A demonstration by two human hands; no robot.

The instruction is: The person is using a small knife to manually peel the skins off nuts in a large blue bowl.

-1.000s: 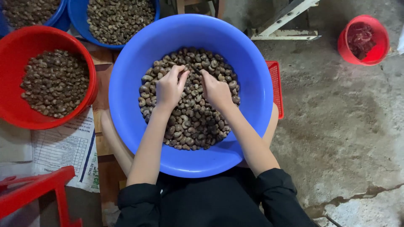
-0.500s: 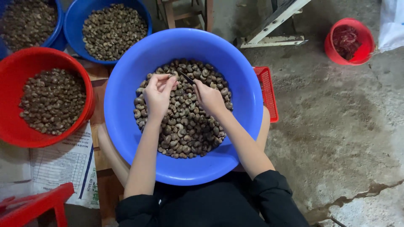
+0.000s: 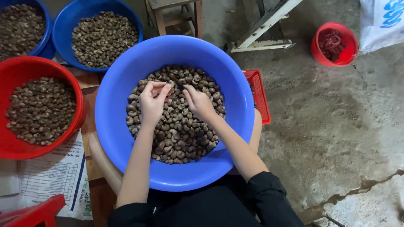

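Since half a second before, the left hand had curled tighter, pinching a nut, while the right hand gripped a thin dark tool over the nuts filling the big blue basin on the lap. Left lay a red basin on a wooden surface; right, cracked concrete floor and a small red bucket.

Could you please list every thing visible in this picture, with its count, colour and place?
large basin: one, blue, on the person's lap, holding brown nuts
red basin: one, left, with nuts
blue basins: two, top left, with nuts
small bucket: one, red, top right on the floor
red basket: one, behind the large basin's right rim
wooden stool: one, top centre
printed papers: white, lower left
white sack: one, top right corner
left hand: over the nuts, fingers curled
right hand: over the nuts, holding a thin dark tool
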